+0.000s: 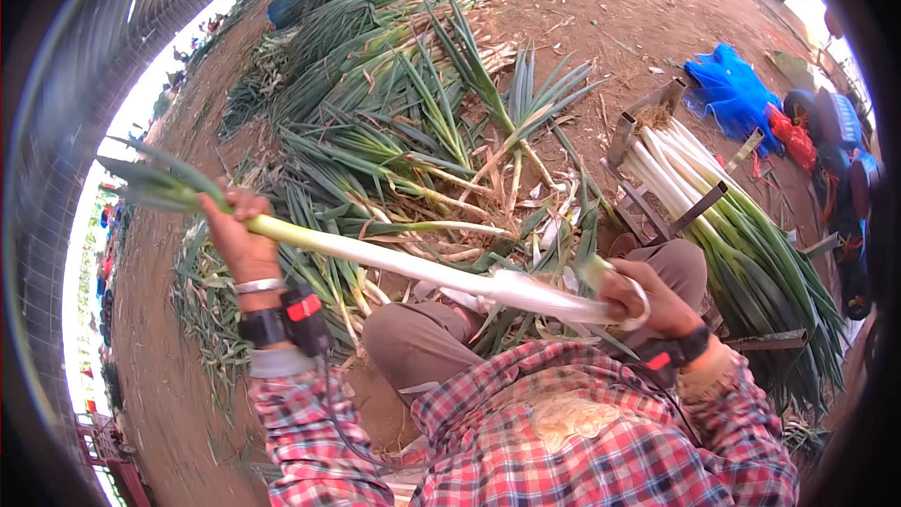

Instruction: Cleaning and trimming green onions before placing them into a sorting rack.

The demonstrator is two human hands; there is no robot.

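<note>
One long green onion (375, 253) stretches across my lap, its leaves at the left and its white end at the right. My left hand (239, 235) is closed round the stalk just below the leaves. Near the white end, my right hand (662, 299) is closed on a loose strip of outer skin (641, 305) that curls round the fingers. Loosened pale skin (535, 295) wraps the stalk close to that hand. Motion smears the right fingers and the onion's white end slightly.
Unpeeled green onions (352, 66) lie heaped ahead and to the left on the soil. At right, a metal rack (699, 207) holds a bundle of peeled onions (699, 192). Beyond it lie blue netting (727, 84) and a red bag (793, 138). Leaf scraps surround my knees.
</note>
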